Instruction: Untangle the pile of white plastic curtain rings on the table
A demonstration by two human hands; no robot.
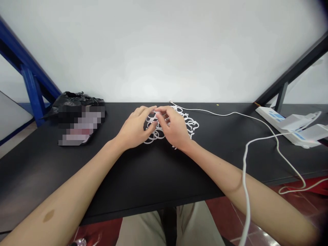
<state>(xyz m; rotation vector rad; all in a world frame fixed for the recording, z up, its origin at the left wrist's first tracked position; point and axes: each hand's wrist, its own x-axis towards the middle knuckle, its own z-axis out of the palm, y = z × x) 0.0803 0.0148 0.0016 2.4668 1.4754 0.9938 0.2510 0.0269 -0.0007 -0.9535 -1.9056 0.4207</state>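
A loose pile of white plastic rings (155,134) lies on the black table, with small projecting tabs on some of them. My left hand (135,126) is at the pile's left side, its thumb apart from its fingers. Over the middle of the pile, my right hand (175,126) has its thumb and forefinger close together on a white ring (153,115). Both hands partly cover the pile, and more rings (192,124) show to the right of my right hand.
At left, a phone-like object (84,126), its screen blurred out, lies by a crumpled black plastic bag (74,99). A white cable (233,113) runs across the table's right side and over my right forearm. An open white box (287,126) stands far right; a pale wall (159,51) rises behind.
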